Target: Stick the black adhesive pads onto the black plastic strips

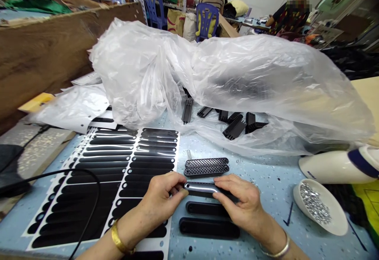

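Left hand (164, 195) and right hand (241, 201) low in the head view, palms down, set close together, fingertips curled inward toward each other; forearms entering from the lower edge, converging; a bangle on each wrist, gold on the left, silver on the right

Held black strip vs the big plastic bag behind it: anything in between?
Head view: two grille pieces lie side by side between the held strip and the bag.

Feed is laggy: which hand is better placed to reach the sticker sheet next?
Left, probably. The left hand lies right beside the sticker sheet; the right hand is further away, on the strip's far end.
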`<state>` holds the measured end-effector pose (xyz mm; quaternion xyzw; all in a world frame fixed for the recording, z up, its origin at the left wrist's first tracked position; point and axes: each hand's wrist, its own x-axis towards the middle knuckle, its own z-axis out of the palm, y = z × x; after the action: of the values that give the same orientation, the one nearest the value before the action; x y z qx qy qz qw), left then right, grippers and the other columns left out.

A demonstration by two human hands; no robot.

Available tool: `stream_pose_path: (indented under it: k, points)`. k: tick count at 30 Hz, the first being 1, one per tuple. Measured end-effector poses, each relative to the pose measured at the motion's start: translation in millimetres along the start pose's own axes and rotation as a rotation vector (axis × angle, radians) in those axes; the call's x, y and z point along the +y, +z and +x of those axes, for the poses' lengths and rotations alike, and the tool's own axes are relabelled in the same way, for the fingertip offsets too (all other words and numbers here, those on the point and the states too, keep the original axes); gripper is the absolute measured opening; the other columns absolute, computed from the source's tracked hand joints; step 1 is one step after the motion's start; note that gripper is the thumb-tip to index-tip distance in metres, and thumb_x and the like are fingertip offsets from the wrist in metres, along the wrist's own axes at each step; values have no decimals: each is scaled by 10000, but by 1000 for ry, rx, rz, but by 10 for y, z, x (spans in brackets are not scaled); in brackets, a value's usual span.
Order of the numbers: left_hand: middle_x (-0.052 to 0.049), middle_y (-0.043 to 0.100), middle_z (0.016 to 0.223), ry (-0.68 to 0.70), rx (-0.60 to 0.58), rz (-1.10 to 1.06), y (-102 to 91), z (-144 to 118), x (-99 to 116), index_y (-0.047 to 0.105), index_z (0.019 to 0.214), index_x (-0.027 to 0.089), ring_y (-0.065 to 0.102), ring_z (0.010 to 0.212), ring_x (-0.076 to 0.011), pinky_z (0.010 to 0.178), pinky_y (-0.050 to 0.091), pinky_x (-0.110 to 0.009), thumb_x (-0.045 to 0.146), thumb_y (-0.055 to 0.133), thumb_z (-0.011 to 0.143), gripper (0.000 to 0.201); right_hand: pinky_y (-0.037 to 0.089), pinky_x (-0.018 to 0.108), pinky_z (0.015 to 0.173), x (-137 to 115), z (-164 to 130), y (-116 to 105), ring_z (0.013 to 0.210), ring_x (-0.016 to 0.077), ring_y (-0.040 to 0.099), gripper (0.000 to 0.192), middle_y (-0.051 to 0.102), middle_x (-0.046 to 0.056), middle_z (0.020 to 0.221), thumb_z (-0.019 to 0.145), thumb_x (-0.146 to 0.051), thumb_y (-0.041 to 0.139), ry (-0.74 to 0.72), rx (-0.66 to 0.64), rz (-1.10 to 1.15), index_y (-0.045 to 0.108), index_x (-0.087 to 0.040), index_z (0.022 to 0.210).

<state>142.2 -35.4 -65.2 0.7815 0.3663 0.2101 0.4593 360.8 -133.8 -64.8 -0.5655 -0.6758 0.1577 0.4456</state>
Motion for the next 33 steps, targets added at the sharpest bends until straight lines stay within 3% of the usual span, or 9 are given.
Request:
stream_pose_path:
  k: [18,33]
  points:
    - [25,649,605,17,37,134,-5,-19,-22,701,884,167,576,487,-99,486,451,-177,188,588,790,149,579,334,649,32,-22,28,734,210,699,116,741,81,837,805,-142,684,61,-2,-19,732,-168,908]
    - [34,637,586,43,27,125,-25,-9,11,709,849,177,566,485,-92,488,446,-169,189,591,791,133,582,332,637,14,-17,28,730,206,695,114,739,78,826,827,-152,663,65,16,-18,735,-182,909]
